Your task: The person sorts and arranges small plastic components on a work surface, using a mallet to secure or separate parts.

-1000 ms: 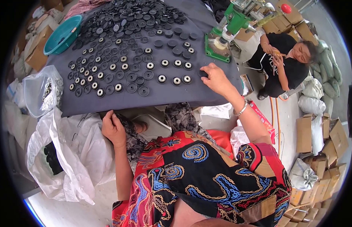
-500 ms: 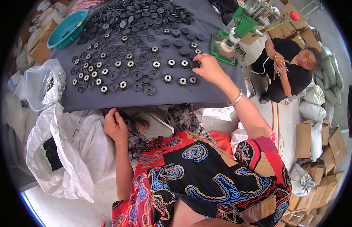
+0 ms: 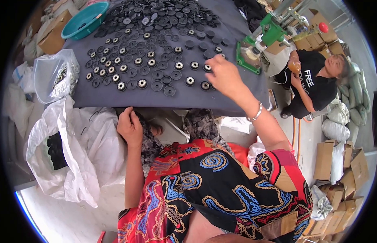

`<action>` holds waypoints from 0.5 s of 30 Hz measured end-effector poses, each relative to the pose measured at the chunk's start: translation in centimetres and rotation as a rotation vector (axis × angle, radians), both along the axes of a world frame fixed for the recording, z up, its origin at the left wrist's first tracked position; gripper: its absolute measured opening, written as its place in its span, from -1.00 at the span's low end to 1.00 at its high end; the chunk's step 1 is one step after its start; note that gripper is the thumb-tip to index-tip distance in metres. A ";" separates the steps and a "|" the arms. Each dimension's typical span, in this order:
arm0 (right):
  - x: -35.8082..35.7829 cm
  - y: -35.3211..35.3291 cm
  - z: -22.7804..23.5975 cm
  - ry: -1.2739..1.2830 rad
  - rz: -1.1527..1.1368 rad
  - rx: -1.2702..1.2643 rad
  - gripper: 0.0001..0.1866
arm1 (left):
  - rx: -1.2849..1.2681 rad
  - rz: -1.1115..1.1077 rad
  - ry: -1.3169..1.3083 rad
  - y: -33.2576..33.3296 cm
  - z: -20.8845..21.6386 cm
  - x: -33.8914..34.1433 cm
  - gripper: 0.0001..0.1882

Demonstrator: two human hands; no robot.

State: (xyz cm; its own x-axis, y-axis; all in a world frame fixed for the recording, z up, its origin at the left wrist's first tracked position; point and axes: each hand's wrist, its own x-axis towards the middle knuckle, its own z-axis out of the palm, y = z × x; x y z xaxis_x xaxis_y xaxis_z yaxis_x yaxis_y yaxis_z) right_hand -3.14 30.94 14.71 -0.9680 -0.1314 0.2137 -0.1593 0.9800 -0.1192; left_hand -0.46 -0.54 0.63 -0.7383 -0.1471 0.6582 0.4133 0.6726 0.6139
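My right hand (image 3: 228,77) reaches over the right part of the table, its fingers bent down beside a black wheel with a silver bearing (image 3: 207,68). The fingertips are blurred, and whatever lies between them is hidden under the hand. Two wheels with bearings (image 3: 205,86) lie nearby on the near side, one partly covered by the hand. Plain black caps (image 3: 208,53) lie just beyond my fingers. At the table's near edge my left hand (image 3: 130,126) is closed, fingers folded, with nothing visible in it. Rows of black plastic rings (image 3: 157,86), some with bearings, spread leftward.
A heap of black caps (image 3: 164,12) covers the table's far side. A teal basin (image 3: 85,20) and a clear bag of metal parts (image 3: 57,77) stand left. A green hand press (image 3: 249,58) stands at right; beyond it a person (image 3: 316,81) sits holding something amber. A white sack (image 3: 71,162) hangs open.
The whole view has shifted, moving the table slightly right and up. My right hand has moved left across the parts; the black cap seen at its fingertips before is hidden now. My left hand stays at the edge.
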 end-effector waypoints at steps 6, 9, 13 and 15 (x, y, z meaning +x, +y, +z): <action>0.6 -7.5 -2.1 -0.095 0.285 -0.072 -0.60 | 0.001 -0.012 -0.022 -0.2 -0.6 -0.1 -0.87; 0.4 -9.3 -3.9 -0.068 0.252 -0.060 -0.58 | -0.013 -0.004 -0.024 -0.4 -0.6 0.1 -0.87; 0.4 -9.7 -4.4 -0.111 0.229 -0.095 -0.67 | 0.017 -0.008 0.010 -0.3 -0.4 0.1 -0.87; 1.0 -9.0 -4.8 -0.048 0.240 -0.195 -0.67 | 0.023 -0.009 0.007 -0.2 -0.4 0.0 -0.87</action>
